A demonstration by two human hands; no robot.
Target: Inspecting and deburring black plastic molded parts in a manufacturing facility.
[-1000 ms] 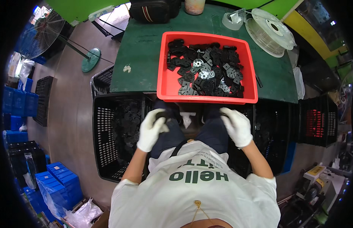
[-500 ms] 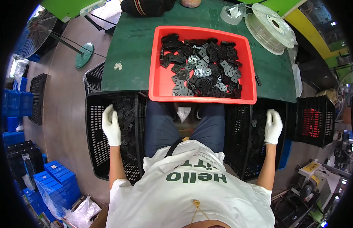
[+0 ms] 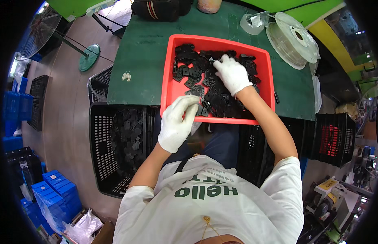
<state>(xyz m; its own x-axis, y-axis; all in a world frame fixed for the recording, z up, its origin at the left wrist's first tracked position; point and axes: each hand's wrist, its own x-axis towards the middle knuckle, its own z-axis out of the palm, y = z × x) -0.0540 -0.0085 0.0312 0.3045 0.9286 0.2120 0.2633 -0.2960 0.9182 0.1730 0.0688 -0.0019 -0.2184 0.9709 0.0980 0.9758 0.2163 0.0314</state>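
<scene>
A red plastic tray on the table holds a heap of small black moulded parts. My right hand, in a white knit glove, reaches over the heap, its fingers spread and their tips down on the parts. At the tray's near left side is my left hand, gloved the same way. Its thumb and fingers come together just inside the near rim, beside some black parts; anything between the fingertips is hidden.
The green table carries a clear spool, a tape roll and a dark bag. Below its front edge, a black crate of black parts stands at my left. Another black crate is at the right.
Both hands have come up from the crates at my sides to the red tray. The left is now at its near rim, the right over its heap. The view has shifted slightly.
</scene>
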